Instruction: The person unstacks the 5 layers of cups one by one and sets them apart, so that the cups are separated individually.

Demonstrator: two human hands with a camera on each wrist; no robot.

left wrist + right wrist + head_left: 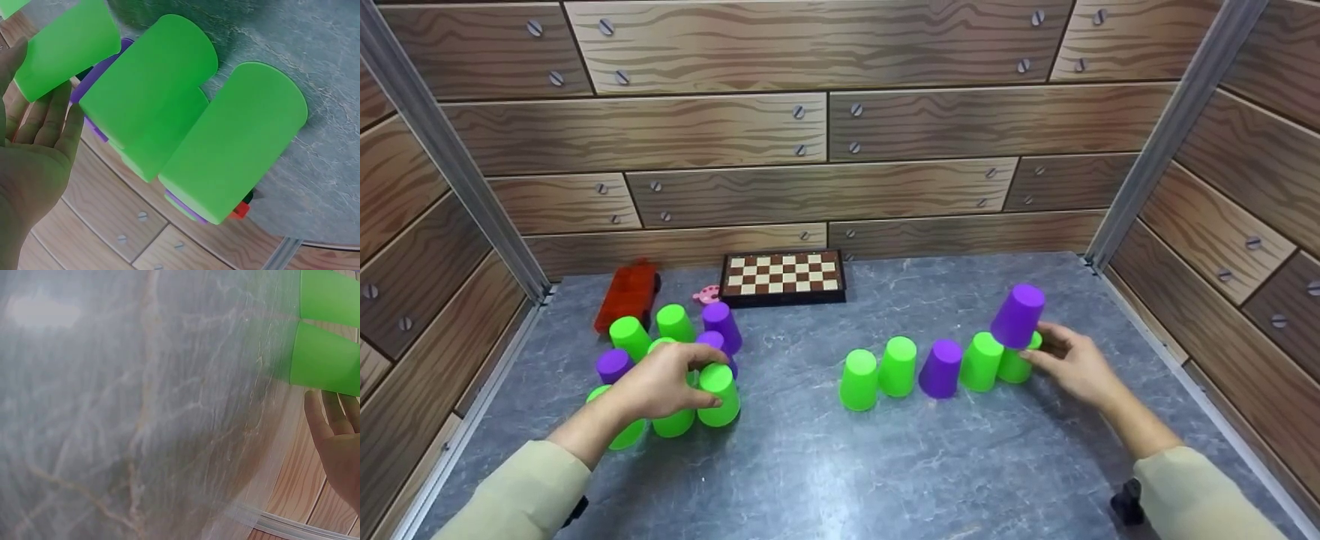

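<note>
On the left, my left hand (671, 379) grips an upside-down green cup (718, 396) between thumb and fingers, at the near right corner of a cluster of green and purple cups. The left wrist view shows this green cup (70, 53) beside other cups. To the right stands a row of upturned green cups and a purple cup (941, 369). Another purple cup (1018, 316) sits over the two rightmost green ones. My right hand (1074, 367) holds the end green cup (1017, 364) with its thumb in front; the right wrist view shows its fingers (318, 419) against a cup.
A chessboard box (783, 277) lies against the back wall, with a small pink object (707, 294) beside it. A red toy vehicle (628, 295) stands behind the cup cluster. Wood-patterned walls (825, 127) enclose the grey tabletop (802, 472) at the back and sides.
</note>
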